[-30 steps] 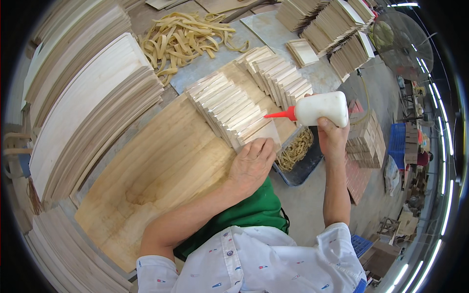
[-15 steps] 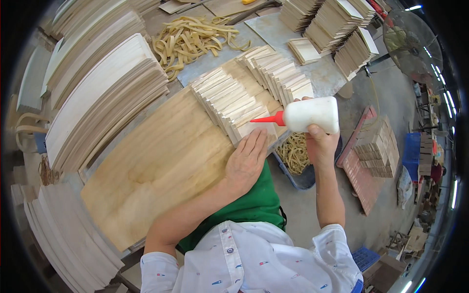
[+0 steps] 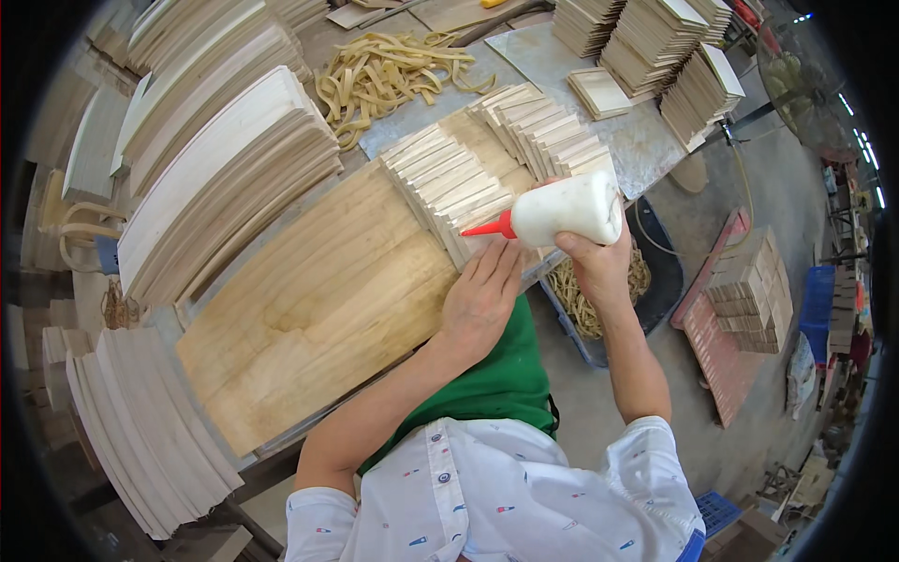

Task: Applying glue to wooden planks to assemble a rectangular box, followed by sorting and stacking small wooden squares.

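In my right hand is a white glue bottle, tipped on its side with its red nozzle pointing left. The nozzle's tip hangs over the near end of a row of overlapping thin wooden pieces; whether it touches cannot be made out. My left hand lies flat, fingers stretched out, on the nearest piece of that row. Beside it, farther right, runs a second overlapping row of wooden pieces, partly hidden by the bottle. Both rows rest on a wide plywood board.
Curved wooden sheets are stacked at the left. Yellowish bands lie heaped at the back. Stacks of small wooden panels stand at the back right. Below the table edge sits a dark bin holding more bands, near a red pallet with wooden blocks.
The bottle and my right hand have moved left, carrying the nozzle tip along the nearest wooden piece. My left hand stays pressed there. The whole view has shifted slightly.
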`<state>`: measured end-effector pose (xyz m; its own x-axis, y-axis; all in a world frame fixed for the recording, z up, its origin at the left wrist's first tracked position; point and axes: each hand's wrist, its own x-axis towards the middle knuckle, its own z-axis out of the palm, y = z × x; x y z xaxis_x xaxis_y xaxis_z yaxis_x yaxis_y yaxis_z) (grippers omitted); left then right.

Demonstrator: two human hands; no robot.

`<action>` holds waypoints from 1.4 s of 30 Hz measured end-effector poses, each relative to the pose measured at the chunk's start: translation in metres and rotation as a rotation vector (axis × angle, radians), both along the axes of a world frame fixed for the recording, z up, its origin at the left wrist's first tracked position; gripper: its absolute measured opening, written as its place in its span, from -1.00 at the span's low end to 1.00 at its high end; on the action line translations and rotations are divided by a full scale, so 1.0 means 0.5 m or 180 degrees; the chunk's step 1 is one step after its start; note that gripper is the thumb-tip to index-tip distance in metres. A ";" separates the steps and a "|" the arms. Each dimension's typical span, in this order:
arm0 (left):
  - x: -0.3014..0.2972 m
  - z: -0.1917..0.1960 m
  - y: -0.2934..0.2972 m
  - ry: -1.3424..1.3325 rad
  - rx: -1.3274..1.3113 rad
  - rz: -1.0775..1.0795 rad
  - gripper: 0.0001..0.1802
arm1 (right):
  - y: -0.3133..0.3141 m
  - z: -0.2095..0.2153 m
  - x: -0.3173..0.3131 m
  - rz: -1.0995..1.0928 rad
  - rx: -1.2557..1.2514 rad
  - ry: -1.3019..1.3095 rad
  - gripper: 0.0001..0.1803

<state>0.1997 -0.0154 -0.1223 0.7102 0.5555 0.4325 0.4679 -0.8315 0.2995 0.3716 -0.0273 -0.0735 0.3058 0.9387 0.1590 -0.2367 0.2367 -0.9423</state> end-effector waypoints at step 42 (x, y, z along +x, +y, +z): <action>0.282 0.054 0.147 0.0494 0.0645 -0.0500 -0.57 | 0.128 0.068 0.299 -0.0755 0.0363 0.0457 -0.44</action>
